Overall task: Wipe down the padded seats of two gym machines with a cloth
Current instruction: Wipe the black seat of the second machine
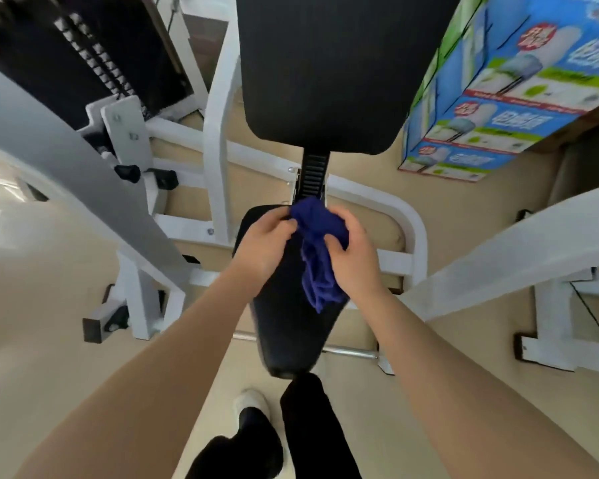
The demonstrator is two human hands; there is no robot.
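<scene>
Your left hand [263,243] and right hand [351,257] are both curled closed on a bunched dark-blue cloth [317,250], fingers pinching its upper folds, holding it above the far end of the black padded seat [291,326], its loose tail hanging down between your wrists.

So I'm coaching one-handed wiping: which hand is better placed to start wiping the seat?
Probably the right hand: it grips the blue cloth's bunched bulk above the seat; the left hand pinches an edge.
</scene>
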